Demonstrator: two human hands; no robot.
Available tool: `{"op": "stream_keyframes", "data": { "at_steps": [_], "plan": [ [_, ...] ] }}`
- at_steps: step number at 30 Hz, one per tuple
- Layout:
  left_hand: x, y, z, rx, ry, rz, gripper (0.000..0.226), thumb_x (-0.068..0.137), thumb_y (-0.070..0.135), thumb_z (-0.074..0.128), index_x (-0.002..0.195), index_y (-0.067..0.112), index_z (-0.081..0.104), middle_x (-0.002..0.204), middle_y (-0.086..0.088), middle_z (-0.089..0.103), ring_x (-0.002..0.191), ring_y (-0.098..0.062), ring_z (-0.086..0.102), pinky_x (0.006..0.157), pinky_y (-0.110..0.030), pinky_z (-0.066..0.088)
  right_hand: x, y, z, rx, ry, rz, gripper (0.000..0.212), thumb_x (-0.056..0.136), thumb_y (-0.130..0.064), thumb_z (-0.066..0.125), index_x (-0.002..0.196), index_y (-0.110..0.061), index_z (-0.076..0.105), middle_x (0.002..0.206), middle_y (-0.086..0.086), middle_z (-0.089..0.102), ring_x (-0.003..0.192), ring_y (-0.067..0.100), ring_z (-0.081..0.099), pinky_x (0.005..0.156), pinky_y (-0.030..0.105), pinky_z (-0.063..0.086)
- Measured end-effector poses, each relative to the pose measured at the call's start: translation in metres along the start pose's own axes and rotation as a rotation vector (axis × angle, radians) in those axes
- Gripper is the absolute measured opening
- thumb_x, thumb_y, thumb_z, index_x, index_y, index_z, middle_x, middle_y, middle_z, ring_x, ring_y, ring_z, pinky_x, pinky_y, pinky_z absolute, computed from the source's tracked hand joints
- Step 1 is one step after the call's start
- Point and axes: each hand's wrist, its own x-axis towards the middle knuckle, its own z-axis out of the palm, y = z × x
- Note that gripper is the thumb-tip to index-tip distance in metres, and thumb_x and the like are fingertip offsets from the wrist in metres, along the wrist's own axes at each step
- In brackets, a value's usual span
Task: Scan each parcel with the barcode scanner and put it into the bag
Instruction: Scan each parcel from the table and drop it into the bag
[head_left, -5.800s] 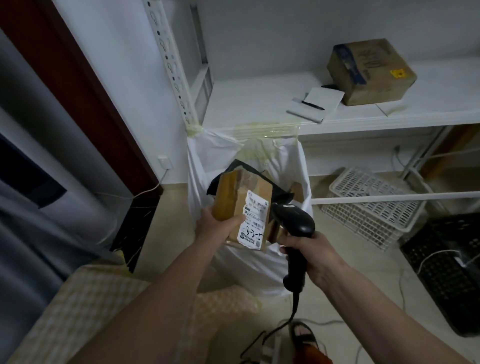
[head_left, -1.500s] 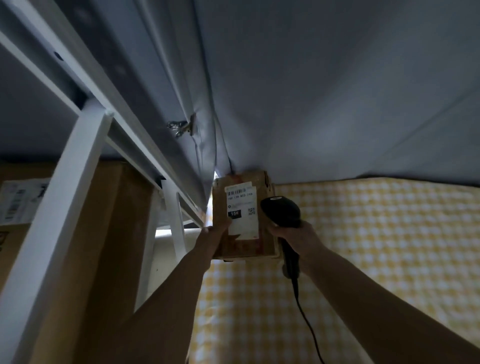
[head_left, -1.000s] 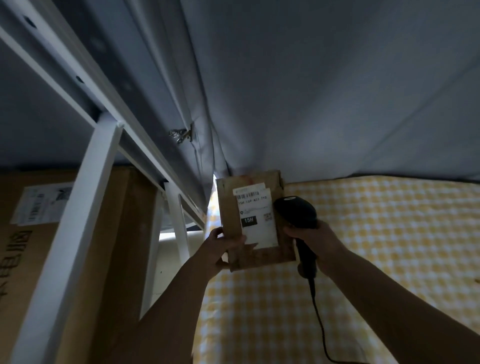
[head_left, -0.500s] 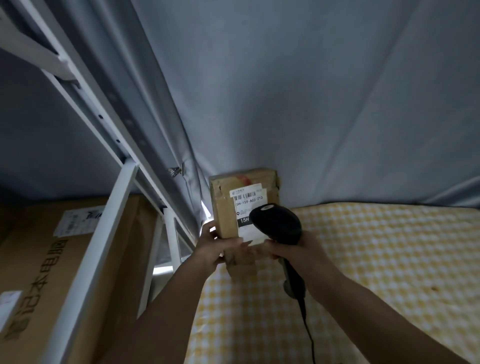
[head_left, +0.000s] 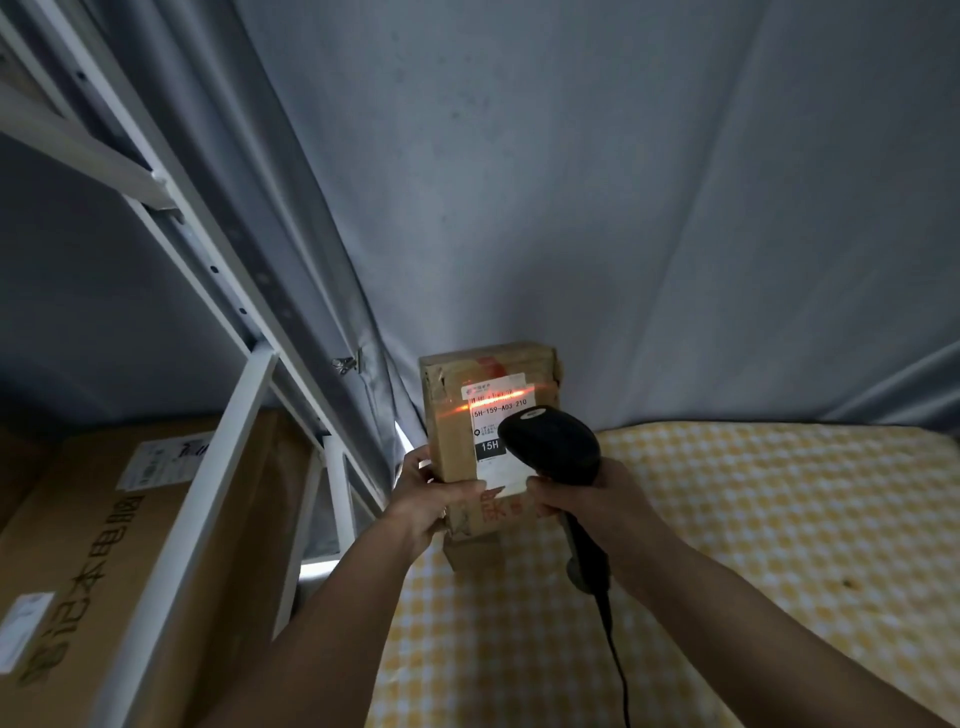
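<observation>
- Since half a second ago, an orange scan line has appeared across the label (head_left: 496, 422).
- Left hand (head_left: 427, 500) fingers curl round the lower edge of the parcel (head_left: 457, 415), holding it upright above the checked bed (head_left: 727, 519).
- Right hand (head_left: 589, 499) grips the barcode scanner (head_left: 550, 447), its head just before the label.
- Grey curtain (head_left: 571, 182) hangs behind.

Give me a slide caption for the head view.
Scanner beam crosses the label of a handheld parcel.

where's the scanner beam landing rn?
Head view, centre: the orange beam crosses the label's barcode near the parcel top, just above the scanner head.
</observation>
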Motion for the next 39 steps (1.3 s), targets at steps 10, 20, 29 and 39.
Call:
{"op": "stream_keyframes", "data": {
  "at_steps": [10, 20, 29, 39],
  "plan": [
    [0.035, 0.003, 0.032, 0.244, 0.051, 0.04, 0.085, 0.036, 0.008, 0.095, 0.108, 0.009, 0.049, 0.111, -0.01, 0.064, 0.092, -0.026, 0.065, 0.082, -0.038, 0.057, -0.007, 0.022, -0.026, 0.116, 0.333, 0.058, 0.017, 0.074, 0.004, 0.073, 0.083, -0.01, 0.067, 0.064, -0.002, 0.061, 0.063, 0.013, 0.058, 0.057, 0.023, 0.042],
    [0.002, -0.009, 0.133, 0.687, -0.146, 0.313, 0.073, 0.057, 0.01, 0.088, 0.116, 0.024, 0.049, 0.107, 0.004, 0.06, 0.074, -0.01, 0.062, 0.062, -0.015, 0.053, -0.064, 0.061, -0.092, 0.269, 0.613, 0.12, 0.019, 0.073, 0.008, 0.07, 0.088, -0.004, 0.067, 0.068, 0.011, 0.057, 0.067, 0.023, 0.049, 0.065, 0.033, 0.038],
    [-0.063, -0.076, 0.262, 0.934, -0.318, 0.43, 0.086, 0.034, 0.042, 0.078, 0.111, 0.044, 0.042, 0.11, 0.006, 0.064, 0.093, -0.019, 0.068, 0.08, -0.045, 0.057, -0.179, 0.098, -0.189, 0.44, 0.828, 0.083, 0.018, 0.076, 0.007, 0.07, 0.089, -0.005, 0.065, 0.067, 0.007, 0.057, 0.064, 0.019, 0.05, 0.061, 0.027, 0.04],
    [-0.206, -0.175, 0.422, 1.105, -0.485, 0.566, 0.084, 0.052, 0.036, 0.085, 0.126, 0.032, 0.045, 0.121, 0.0, 0.059, 0.114, -0.026, 0.057, 0.096, -0.046, 0.046, -0.344, 0.177, -0.31, 0.571, 1.096, 0.07, 0.024, 0.075, 0.003, 0.073, 0.096, -0.005, 0.064, 0.075, 0.011, 0.063, 0.075, 0.023, 0.061, 0.069, 0.032, 0.045]
  ]
}}
